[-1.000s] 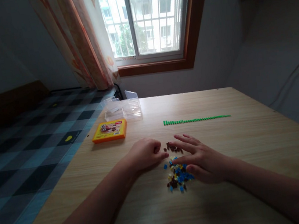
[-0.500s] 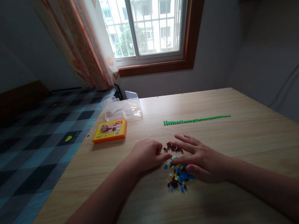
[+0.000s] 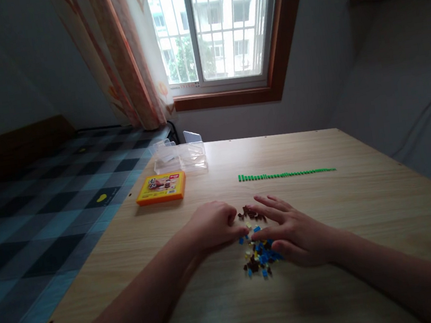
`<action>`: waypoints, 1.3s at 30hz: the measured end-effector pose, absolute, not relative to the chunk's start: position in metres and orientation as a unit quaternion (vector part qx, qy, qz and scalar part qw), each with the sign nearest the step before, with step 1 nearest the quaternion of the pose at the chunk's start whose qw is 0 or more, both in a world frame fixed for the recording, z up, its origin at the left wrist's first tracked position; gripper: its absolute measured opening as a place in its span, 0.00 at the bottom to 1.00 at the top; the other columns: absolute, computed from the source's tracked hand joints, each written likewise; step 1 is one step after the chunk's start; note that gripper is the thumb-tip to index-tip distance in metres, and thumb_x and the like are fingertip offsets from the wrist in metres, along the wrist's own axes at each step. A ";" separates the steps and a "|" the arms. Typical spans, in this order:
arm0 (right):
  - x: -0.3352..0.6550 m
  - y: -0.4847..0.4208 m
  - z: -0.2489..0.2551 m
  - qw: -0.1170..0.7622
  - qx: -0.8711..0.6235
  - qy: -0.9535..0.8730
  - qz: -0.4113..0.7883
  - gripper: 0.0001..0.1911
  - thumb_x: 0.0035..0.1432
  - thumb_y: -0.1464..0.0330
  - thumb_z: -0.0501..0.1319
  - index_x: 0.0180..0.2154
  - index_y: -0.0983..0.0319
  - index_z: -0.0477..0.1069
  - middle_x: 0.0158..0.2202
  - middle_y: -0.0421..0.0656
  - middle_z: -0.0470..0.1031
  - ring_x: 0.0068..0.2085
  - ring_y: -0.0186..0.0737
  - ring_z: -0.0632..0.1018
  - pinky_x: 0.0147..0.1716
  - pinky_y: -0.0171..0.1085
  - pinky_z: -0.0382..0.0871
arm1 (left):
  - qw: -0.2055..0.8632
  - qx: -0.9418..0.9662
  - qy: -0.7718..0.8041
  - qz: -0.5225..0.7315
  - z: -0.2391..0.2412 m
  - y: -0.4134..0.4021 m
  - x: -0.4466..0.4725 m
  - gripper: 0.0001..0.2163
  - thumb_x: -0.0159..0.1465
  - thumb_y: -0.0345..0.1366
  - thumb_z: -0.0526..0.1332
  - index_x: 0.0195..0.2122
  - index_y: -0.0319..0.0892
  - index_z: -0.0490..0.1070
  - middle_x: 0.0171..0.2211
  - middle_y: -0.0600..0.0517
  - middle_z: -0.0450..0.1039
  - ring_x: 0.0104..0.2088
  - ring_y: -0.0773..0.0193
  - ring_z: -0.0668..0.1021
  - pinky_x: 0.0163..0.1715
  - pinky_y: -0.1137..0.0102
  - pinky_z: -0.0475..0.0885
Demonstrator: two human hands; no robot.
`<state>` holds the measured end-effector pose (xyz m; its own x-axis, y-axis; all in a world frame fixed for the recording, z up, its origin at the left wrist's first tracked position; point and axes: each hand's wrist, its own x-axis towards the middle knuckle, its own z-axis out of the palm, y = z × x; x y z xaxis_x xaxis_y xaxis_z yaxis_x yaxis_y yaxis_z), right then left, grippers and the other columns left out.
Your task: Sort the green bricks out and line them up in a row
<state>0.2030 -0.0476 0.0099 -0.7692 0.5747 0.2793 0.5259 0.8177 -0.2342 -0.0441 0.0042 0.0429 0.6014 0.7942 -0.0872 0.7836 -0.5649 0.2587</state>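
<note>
My left hand [image 3: 215,225] is closed beside the pile, its fingers curled and one digit reaching to the pile's upper left edge. Whether anything is inside it is hidden. Over the right side of the pile my right hand [image 3: 294,230] is spread, with its fingers apart and holding nothing. Between the hands lies a mixed heap of small building bricks [image 3: 266,255] in blue, brown and pale yellow. A small cluster of brown bricks [image 3: 248,212] sits just beyond it, close to the right fingertips.
A long row of small green bricks [image 3: 266,177] runs across the table [image 3: 366,204] farther back. An orange-yellow box [image 3: 162,188] lies flat at the left, with clear plastic containers [image 3: 193,156] behind it. A checked bed [image 3: 65,204] adjoins the table's left side.
The view has shifted slightly. Some blue and pale yellow bricks near the left fingertip have moved a little within the pile. Both hands keep nearly the same pose.
</note>
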 end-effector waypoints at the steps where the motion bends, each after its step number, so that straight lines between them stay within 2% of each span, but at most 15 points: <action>1: 0.203 -0.048 0.010 0.170 -0.295 -0.938 0.071 0.19 0.67 0.59 0.53 0.57 0.48 0.70 0.71 0.40 0.46 0.70 0.55 0.48 0.66 0.59 0.46 | 0.143 0.885 0.443 0.017 0.043 0.005 -0.046 0.18 0.56 0.53 0.63 0.22 0.42 0.68 0.20 0.54 0.68 0.22 0.67 0.65 0.23 0.69 0.51; 6: 0.202 -0.047 0.010 0.167 -0.299 -0.937 0.069 0.20 0.67 0.59 0.53 0.57 0.49 0.70 0.71 0.41 0.46 0.70 0.56 0.47 0.66 0.60 0.44 | 0.173 0.892 0.417 -0.003 0.043 0.013 -0.054 0.18 0.55 0.50 0.65 0.21 0.42 0.66 0.19 0.56 0.64 0.21 0.68 0.62 0.22 0.70 0.51; 11: 0.202 -0.046 0.008 0.169 -0.307 -0.934 0.064 0.21 0.67 0.58 0.53 0.59 0.50 0.68 0.71 0.42 0.46 0.71 0.55 0.47 0.66 0.59 0.44 | 0.183 0.910 0.370 -0.025 0.045 0.014 -0.058 0.19 0.53 0.52 0.67 0.21 0.42 0.66 0.20 0.56 0.66 0.22 0.68 0.64 0.23 0.70 0.52; 16: 0.201 -0.046 0.006 0.166 -0.335 -0.926 0.056 0.23 0.68 0.58 0.51 0.62 0.50 0.64 0.72 0.43 0.44 0.71 0.55 0.44 0.66 0.62 0.43 | 0.184 0.907 0.378 -0.006 0.046 0.008 -0.055 0.24 0.59 0.58 0.59 0.21 0.42 0.68 0.18 0.55 0.65 0.21 0.67 0.63 0.23 0.69 0.51; 24: 0.204 -0.044 0.004 0.185 -0.337 -0.921 0.063 0.20 0.69 0.58 0.50 0.58 0.48 0.69 0.72 0.40 0.42 0.71 0.55 0.44 0.65 0.62 0.43 | 0.137 0.910 0.391 0.017 0.042 0.001 -0.044 0.18 0.58 0.52 0.62 0.22 0.42 0.69 0.21 0.53 0.69 0.22 0.66 0.64 0.25 0.69 0.53; 29: 0.208 -0.043 0.004 0.200 -0.337 -0.916 0.085 0.21 0.70 0.56 0.47 0.58 0.48 0.70 0.72 0.38 0.44 0.71 0.54 0.44 0.66 0.61 0.42 | 0.130 0.893 0.431 0.021 0.043 0.005 -0.045 0.17 0.61 0.47 0.58 0.21 0.42 0.69 0.20 0.53 0.69 0.21 0.67 0.64 0.24 0.69 0.51; 35: 0.206 -0.045 0.006 0.179 -0.326 -0.923 0.101 0.21 0.70 0.55 0.47 0.58 0.48 0.69 0.72 0.39 0.43 0.71 0.56 0.44 0.66 0.62 0.40 | 0.105 0.881 0.461 0.017 0.037 0.006 -0.039 0.19 0.63 0.49 0.56 0.22 0.42 0.73 0.22 0.50 0.73 0.22 0.65 0.67 0.24 0.69 0.52; 39: 0.208 -0.044 0.006 0.198 -0.317 -0.922 0.099 0.21 0.70 0.55 0.48 0.56 0.49 0.72 0.72 0.39 0.44 0.71 0.56 0.45 0.66 0.61 0.41 | 0.090 0.874 0.476 0.025 0.034 0.005 -0.037 0.21 0.65 0.50 0.53 0.23 0.42 0.74 0.24 0.49 0.75 0.23 0.64 0.69 0.24 0.69 0.52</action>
